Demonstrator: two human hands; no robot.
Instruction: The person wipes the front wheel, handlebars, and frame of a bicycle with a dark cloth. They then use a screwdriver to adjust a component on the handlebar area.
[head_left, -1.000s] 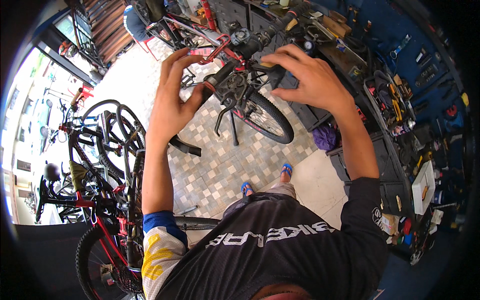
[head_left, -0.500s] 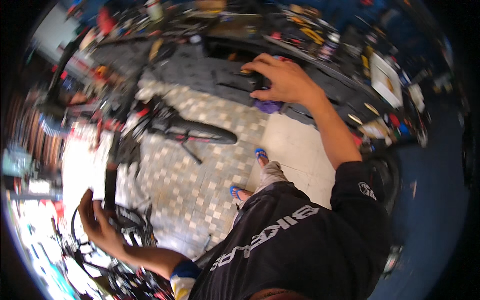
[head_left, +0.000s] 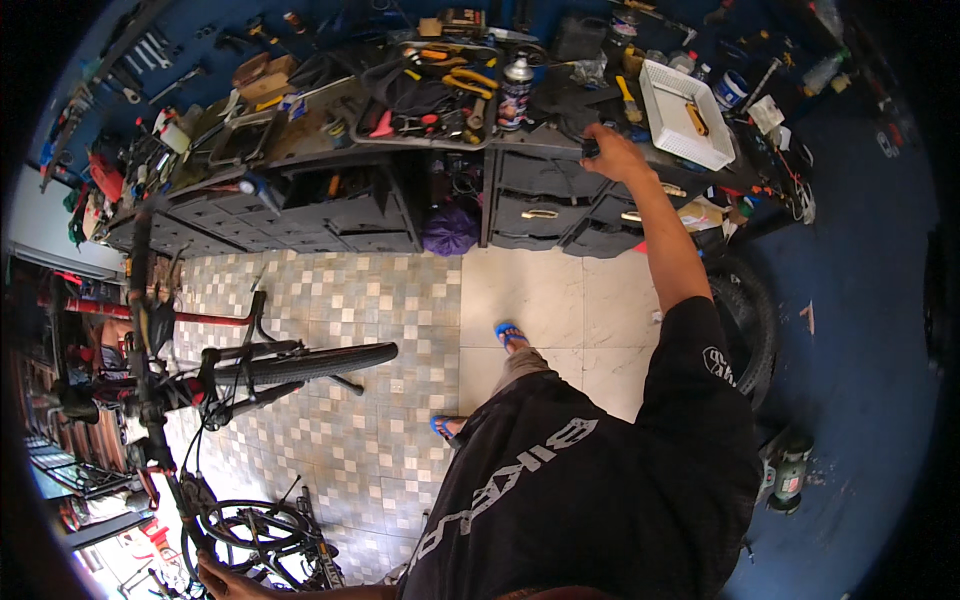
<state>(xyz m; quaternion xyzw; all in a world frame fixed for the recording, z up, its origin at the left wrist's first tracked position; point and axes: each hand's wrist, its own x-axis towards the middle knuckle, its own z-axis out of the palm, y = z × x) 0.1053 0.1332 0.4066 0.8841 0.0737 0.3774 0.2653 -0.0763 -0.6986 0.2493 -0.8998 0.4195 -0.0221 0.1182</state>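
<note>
My right hand (head_left: 618,158) is stretched out over the front edge of the workbench (head_left: 325,95). Its fingers close round a small black object (head_left: 590,148), mostly hidden, whose kind I cannot make out. Just beyond it lie dark cloth-like items, a yellow-handled brush (head_left: 628,100) and a white plastic basket (head_left: 690,115) with a yellow-and-black tool inside. Low on the left, my left hand (head_left: 225,582) is at the lower end of a bicycle handlebar (head_left: 180,490). Most of its fingers are hidden, and whether it touches the bar cannot be told.
A spray can (head_left: 515,92) stands beside a tray of pliers (head_left: 470,82). Under the bench are black drawers (head_left: 540,213) and a purple bag (head_left: 451,230). The bicycle's front wheel (head_left: 310,365) juts over the tiled floor. A tyre (head_left: 745,320) leans at right, near a green machine (head_left: 790,472).
The view has steadied and turned, bringing more of the bench in. My right hand still has the black object, now at the bench edge. My left hand has dropped lower in the picture.
</note>
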